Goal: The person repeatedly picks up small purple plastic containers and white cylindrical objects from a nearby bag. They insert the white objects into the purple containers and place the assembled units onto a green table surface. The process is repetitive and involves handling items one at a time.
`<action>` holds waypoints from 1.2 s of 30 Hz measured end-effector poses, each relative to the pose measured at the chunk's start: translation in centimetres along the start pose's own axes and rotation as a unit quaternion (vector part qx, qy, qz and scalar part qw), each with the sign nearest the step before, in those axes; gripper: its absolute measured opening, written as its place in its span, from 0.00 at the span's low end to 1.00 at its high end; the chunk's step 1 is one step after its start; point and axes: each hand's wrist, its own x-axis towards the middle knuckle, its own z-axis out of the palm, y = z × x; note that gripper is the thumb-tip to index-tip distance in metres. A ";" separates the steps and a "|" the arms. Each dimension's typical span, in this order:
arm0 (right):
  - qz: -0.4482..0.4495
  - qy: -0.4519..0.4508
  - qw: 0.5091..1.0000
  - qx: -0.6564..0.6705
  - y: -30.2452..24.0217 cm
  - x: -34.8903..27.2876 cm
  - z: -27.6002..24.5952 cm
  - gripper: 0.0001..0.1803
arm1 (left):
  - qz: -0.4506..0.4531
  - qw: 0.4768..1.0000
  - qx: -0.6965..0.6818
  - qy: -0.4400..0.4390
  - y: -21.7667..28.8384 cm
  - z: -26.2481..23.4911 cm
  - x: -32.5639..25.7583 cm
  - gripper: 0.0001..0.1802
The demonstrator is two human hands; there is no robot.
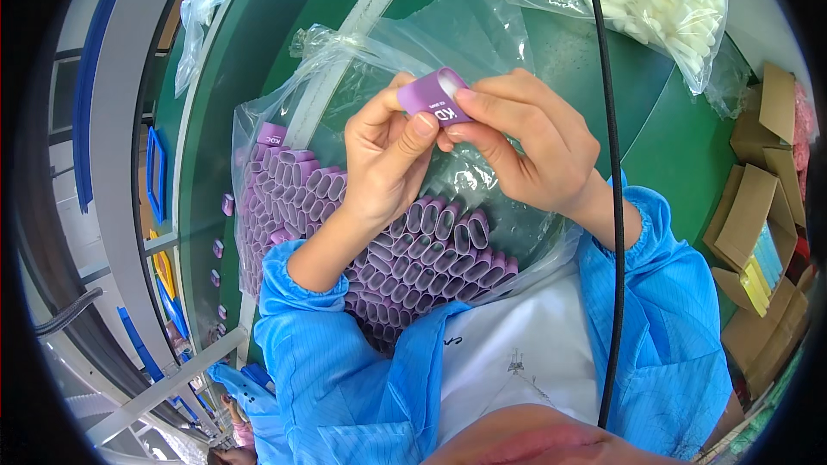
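A short purple oval plastic sleeve [418, 96] with white print is held up in front of me between both hands. My left hand [388, 151] is closed round its left end, thumb on the near side. My right hand [538, 138] pinches the right end, fingertips at the opening. Something white [449, 81] shows in that opening; how deep it sits cannot be told. Below my hands, many similar purple sleeves [422, 263] stand packed in rows, open ends up, in a clear plastic bag [332, 47].
A clear bag of small whitish plastic parts [659, 0] lies at the far right of the green table [663, 133]. A black cable [613, 207] hangs down across the view. Open cardboard boxes [758, 215] stand at right. Several loose purple sleeves [217, 248] lie along the left strip.
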 end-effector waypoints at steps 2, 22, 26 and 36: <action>0.001 0.000 1.000 -0.002 -0.1 0.0 -0.1 0.16 | -0.001 1.000 -0.015 0.008 -0.1 0.1 0.0 0.06; 0.144 -0.130 0.920 -0.340 18.7 4.7 -3.1 0.09 | -0.063 0.830 0.481 0.276 12.0 -22.5 7.7 0.25; 0.037 -0.134 0.869 -0.474 25.5 3.5 -0.2 0.05 | -0.329 0.650 0.661 0.181 12.8 -28.0 8.3 0.29; 0.088 -0.096 0.918 -0.374 16.9 3.8 -1.1 0.07 | 0.040 0.718 0.676 -0.164 2.9 -1.1 -1.3 0.19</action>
